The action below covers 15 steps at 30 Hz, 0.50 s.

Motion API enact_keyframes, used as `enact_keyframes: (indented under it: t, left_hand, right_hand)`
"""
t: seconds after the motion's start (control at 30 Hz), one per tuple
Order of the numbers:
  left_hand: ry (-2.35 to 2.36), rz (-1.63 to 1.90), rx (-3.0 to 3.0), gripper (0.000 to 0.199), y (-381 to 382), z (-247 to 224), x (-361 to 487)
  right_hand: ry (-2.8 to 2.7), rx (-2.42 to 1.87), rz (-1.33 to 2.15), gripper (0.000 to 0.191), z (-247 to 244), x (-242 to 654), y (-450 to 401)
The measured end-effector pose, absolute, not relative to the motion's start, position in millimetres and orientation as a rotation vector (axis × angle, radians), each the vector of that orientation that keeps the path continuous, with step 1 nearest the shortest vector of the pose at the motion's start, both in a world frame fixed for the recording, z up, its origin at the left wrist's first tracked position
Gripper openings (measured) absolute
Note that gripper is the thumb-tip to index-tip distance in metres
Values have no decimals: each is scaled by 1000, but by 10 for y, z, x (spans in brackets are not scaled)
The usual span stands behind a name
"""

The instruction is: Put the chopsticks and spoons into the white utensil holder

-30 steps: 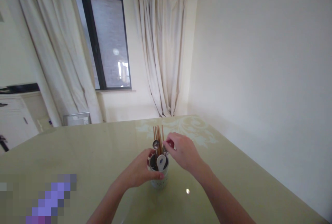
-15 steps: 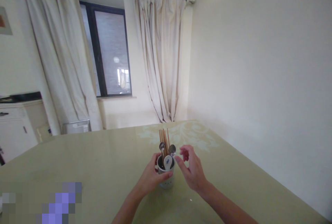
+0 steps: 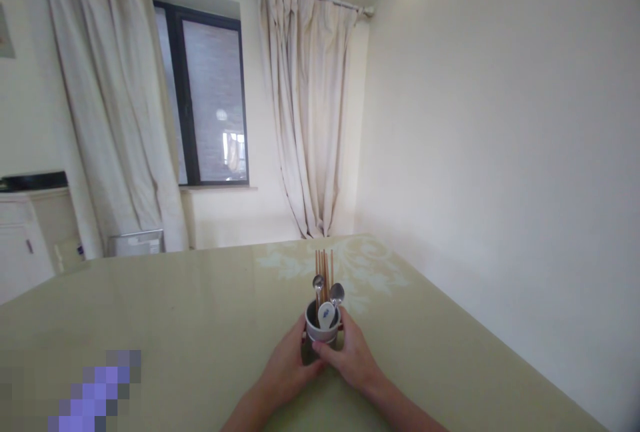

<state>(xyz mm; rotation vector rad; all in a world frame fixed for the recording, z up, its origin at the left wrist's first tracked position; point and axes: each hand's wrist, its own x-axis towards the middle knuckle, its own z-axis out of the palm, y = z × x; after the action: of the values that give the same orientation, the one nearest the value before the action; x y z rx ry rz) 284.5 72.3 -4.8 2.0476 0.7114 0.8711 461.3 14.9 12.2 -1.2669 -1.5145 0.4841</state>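
A light-coloured utensil holder (image 3: 323,335) stands upright on the green table, gripped from both sides. My left hand (image 3: 290,365) is wrapped round its left side, and my right hand (image 3: 353,355) closes on its right side, with the thumb across the front. Out of the holder rise several wooden chopsticks (image 3: 324,272), a small metal spoon (image 3: 318,283), a larger metal spoon (image 3: 337,294) and a white ceramic spoon (image 3: 327,315) with a blue mark. The lower part of the holder is partly hidden behind my hands.
The green table (image 3: 175,325) has a pale floral pattern near its far right corner. It runs along a white wall (image 3: 500,152) on the right. Beyond it are curtains (image 3: 310,119) and a window (image 3: 215,99). A blurred purple patch (image 3: 95,392) lies at lower left.
My right hand has come in from beside the holder and taken hold of it. My left hand has slid lower on it. The holder appears slightly further right in view.
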Motion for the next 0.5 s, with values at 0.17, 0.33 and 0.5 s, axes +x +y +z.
enact_keyframes:
  t: [0.17, 0.33, 0.5]
  left_hand:
    - [877, 724, 2315, 90, 754, -230, 2817]
    - [899, 698, 2391, 80, 763, -321, 2796]
    - [911, 696, 2427, 74, 744, -298, 2786]
  right_hand:
    - [-1435, -1350, 357, 42, 134, 4819, 219]
    - [-1221, -1450, 218, 52, 84, 5209, 393]
    - [-1003, -1553, 102, 54, 4, 5617, 529]
